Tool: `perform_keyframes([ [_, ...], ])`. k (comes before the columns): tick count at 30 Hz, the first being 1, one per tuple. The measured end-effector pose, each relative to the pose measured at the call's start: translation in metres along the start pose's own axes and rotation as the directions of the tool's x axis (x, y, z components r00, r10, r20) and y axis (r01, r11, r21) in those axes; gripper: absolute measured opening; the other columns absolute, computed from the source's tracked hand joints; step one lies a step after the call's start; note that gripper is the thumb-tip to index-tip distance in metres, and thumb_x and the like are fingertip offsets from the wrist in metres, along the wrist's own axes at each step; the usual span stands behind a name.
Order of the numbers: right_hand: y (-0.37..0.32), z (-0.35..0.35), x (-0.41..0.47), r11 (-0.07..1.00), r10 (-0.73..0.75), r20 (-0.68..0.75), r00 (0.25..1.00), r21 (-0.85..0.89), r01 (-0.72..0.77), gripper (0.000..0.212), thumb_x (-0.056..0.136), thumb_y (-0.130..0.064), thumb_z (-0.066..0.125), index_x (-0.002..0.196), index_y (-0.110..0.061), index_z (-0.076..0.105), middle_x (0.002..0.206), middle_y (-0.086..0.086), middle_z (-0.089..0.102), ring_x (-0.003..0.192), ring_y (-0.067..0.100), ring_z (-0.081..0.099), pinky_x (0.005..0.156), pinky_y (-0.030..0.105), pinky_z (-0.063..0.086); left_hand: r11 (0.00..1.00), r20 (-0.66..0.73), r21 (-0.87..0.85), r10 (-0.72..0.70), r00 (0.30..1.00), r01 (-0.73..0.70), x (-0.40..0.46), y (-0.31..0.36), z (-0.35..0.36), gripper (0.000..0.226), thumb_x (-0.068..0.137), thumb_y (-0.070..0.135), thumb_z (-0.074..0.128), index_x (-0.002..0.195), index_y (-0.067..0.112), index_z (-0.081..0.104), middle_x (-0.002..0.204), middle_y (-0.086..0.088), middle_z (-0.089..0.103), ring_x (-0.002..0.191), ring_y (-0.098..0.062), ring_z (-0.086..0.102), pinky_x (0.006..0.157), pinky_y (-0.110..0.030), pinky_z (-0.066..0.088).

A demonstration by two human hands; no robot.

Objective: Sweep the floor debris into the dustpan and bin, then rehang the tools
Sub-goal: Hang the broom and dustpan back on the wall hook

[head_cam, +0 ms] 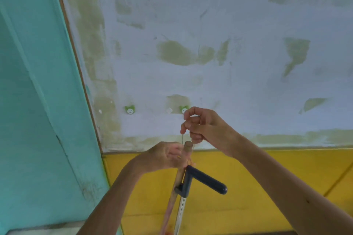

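- Broom with pale wooden handle [184, 155], head view: top end sits centre frame, upright, leaning slightly, held against the wall area just below the hooks; bristle end out of frame.
- Dustpan pole, thin metal with a dark blue plastic angled grip [205, 180], runs alongside the broom handle, clipped to it by a dark bracket; pan itself not visible.
- Left hand [166, 156] wraps around the broom handle just under its top; fingers closed on the wood, steadying both tools.
- Right hand [202, 126] is above the handle tip, thumb and forefinger pinched on a thin hanging string loop [182, 136] that rises from the handle top; other fingers curled in.
- Right-side green smiley wall hook [184, 109] is just beside the right fingertips, partly hidden by them; loop seems not yet over it, cannot tell for sure.
- Left-side green smiley wall hook [130, 110] is bare, well apart to the left.
- Progress, judged: sweeping and binning appear done since tools are up at the hooks; rehang is the step in hand, not finished. Left: seat the loop, let go, maybe hang the dustpan separately.
- Surroundings: patchy white-and-olive plaster wall [229, 53], yellow lower wall band [267, 177], teal panel [38, 101] on left with brown edge trim.
- Obstruction: nothing blocks the hook; thin string is hard to see, own fingers cover the hook.
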State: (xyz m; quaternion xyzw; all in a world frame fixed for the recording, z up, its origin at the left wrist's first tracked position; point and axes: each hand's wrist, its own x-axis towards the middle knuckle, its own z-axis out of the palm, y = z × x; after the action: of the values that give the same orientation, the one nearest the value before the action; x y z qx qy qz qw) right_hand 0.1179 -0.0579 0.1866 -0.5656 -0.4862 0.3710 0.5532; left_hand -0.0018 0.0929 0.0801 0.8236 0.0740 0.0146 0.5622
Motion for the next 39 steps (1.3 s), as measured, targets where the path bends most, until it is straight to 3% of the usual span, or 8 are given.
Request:
perform_keyframes([
  [5,0.025,0.004,0.030,0.997,0.020,-0.037,0.999,-0.074,-0.023,0.014,0.097,0.010,0.048,0.099,-0.003,0.052,0.082,0.016,0.066,0.049,0.009,0.058,0.047,0.018,0.044,0.955,-0.286,-0.237,0.105,0.953,-0.176,0.008,0.012,0.002,0.020,0.089,0.031,0.066,0.103,0.019,0.075,0.090,-0.007,0.076,0.089,-0.018,0.073,0.079,-0.032,0.059],
  [10,0.041,-0.013,0.058,0.997,0.074,-0.111,0.991,0.014,-0.072,0.014,0.095,0.010,0.048,0.096,-0.004,0.054,0.073,0.014,0.065,0.045,0.014,0.038,0.049,0.026,0.032,0.902,-0.646,-0.330,-0.001,0.763,-0.279,0.027,0.002,0.005,0.027,0.101,0.016,0.050,0.088,-0.002,0.064,0.068,-0.019,0.067,0.059,-0.026,0.068,0.070,-0.050,0.057],
  [12,0.049,-0.020,0.066,0.998,0.064,-0.147,0.987,-0.013,-0.066,0.008,0.093,0.002,0.056,0.095,-0.006,0.058,0.072,0.008,0.067,0.048,0.013,0.044,0.052,0.026,0.037,0.886,-0.713,-0.356,-0.053,0.699,-0.296,0.041,0.003,0.005,0.025,0.102,0.012,0.047,0.087,-0.002,0.062,0.058,-0.016,0.055,0.049,-0.024,0.059,0.068,-0.051,0.052],
  [17,0.081,-0.036,0.082,0.888,-0.088,-0.398,0.913,-0.447,-0.109,0.012,0.087,-0.008,0.068,0.095,-0.018,0.068,0.077,-0.003,0.074,0.064,0.008,0.064,0.060,0.018,0.048,0.915,-0.755,-0.366,-0.184,0.630,-0.171,0.074,0.011,0.002,0.026,0.094,0.013,0.049,0.079,0.014,0.070,0.052,-0.010,0.054,0.045,-0.022,0.051,0.052,-0.034,0.042],
  [23,0.114,-0.026,0.102,0.909,-0.192,-0.602,0.775,-0.406,-0.090,0.005,0.088,-0.013,0.072,0.086,-0.017,0.075,0.075,-0.007,0.072,0.069,0.000,0.065,0.058,0.010,0.049,0.964,-0.877,-0.245,-0.177,0.447,-0.099,0.112,0.011,0.000,0.020,0.090,0.021,0.057,0.078,0.020,0.073,0.047,0.014,0.057,0.047,-0.004,0.051,0.050,-0.018,0.038],
  [28,0.128,-0.023,0.104,0.938,-0.191,-0.639,0.745,-0.342,-0.053,0.010,0.091,-0.018,0.069,0.081,-0.021,0.071,0.074,-0.010,0.071,0.070,-0.002,0.064,0.056,0.010,0.047,0.997,-0.891,-0.073,-0.052,0.451,-0.028,0.116,0.005,-0.007,0.023,0.092,0.019,0.059,0.072,0.015,0.070,0.058,0.006,0.069,0.047,0.001,0.057,0.048,-0.007,0.041],
  [34,0.123,-0.034,0.106,0.973,-0.087,-0.637,0.766,-0.218,-0.070,0.012,0.086,-0.013,0.073,0.078,-0.020,0.076,0.069,-0.010,0.073,0.061,0.002,0.064,0.056,0.010,0.047,0.999,-0.877,-0.032,-0.024,0.480,-0.009,0.117,-0.006,-0.003,0.022,0.090,0.029,0.063,0.073,0.020,0.073,0.060,0.012,0.074,0.040,0.001,0.057,0.044,-0.013,0.041],
  [39,0.125,-0.039,0.108,0.983,0.000,-0.638,0.770,-0.142,-0.117,0.017,0.089,-0.005,0.068,0.081,-0.017,0.078,0.075,0.000,0.074,0.059,0.012,0.068,0.058,0.025,0.060,1.000,-0.855,0.019,0.020,0.519,-0.008,0.132,-0.027,0.028,0.044,0.094,0.007,0.058,0.053,0.023,0.057,0.041,0.014,0.054,0.040,-0.001,0.049,0.042,-0.009,0.032],
])
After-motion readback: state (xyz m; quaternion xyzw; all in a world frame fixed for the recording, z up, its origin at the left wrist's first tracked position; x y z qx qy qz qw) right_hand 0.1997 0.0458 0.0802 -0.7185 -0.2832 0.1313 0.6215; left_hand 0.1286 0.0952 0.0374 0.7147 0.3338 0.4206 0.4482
